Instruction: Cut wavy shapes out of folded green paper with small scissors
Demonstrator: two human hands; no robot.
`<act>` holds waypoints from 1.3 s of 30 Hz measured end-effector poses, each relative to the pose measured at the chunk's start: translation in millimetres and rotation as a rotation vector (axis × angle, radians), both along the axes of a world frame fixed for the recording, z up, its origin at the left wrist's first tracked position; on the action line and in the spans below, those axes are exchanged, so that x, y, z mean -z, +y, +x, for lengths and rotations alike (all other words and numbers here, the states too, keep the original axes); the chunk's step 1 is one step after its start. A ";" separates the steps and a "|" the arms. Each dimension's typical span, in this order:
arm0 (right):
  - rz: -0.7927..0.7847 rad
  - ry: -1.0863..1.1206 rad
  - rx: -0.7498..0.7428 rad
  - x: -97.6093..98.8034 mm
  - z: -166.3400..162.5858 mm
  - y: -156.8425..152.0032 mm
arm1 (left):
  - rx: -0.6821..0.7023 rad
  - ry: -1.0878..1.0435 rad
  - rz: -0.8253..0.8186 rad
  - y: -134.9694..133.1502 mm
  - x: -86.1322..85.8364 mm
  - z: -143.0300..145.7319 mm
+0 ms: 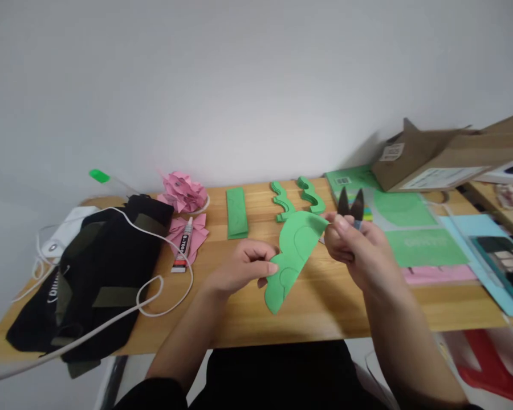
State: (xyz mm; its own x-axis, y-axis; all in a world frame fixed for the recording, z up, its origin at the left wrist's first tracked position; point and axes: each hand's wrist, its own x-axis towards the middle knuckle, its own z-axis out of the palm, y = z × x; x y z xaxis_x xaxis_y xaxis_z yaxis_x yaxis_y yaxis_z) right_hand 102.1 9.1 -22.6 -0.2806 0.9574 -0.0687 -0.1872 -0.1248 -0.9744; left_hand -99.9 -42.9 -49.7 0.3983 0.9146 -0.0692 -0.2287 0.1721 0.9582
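My left hand pinches the lower edge of a curved green foam sheet with shapes drawn on it, holding it above the wooden table. My right hand is closed round small scissors, whose dark blades stand apart and point upward just right of the sheet's top end. Behind the sheet lie two wavy green foam pieces and a straight green foam strip.
A glue tube lies on pink paper near a pink paper flower. A black bag with a white cord covers the left side. Green and pink sheets and a cardboard box sit at the right.
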 end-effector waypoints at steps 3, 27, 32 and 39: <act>0.024 -0.122 -0.003 -6.3 -1.7 2.6 | 0.014 0.005 -0.002 -0.1 -0.2 -4.4; 0.344 -0.417 -0.203 -46.0 3.2 9.1 | 0.302 -0.118 -0.325 19.0 -38.0 11.7; 0.214 -0.343 -0.246 -49.4 4.2 10.8 | 0.304 -0.152 -0.325 16.9 -40.3 13.2; 0.117 -0.256 -0.277 -49.4 4.3 12.6 | 0.294 -0.171 -0.341 17.6 -41.1 14.7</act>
State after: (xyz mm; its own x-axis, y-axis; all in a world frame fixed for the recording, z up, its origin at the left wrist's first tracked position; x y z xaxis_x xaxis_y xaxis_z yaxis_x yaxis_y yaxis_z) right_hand 106.5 21.7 26.8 -0.5171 0.8534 -0.0653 0.0888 -0.0224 -0.9958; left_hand -85.2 -25.3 -8.6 0.6688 0.6978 -0.2564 -0.2729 0.5512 0.7885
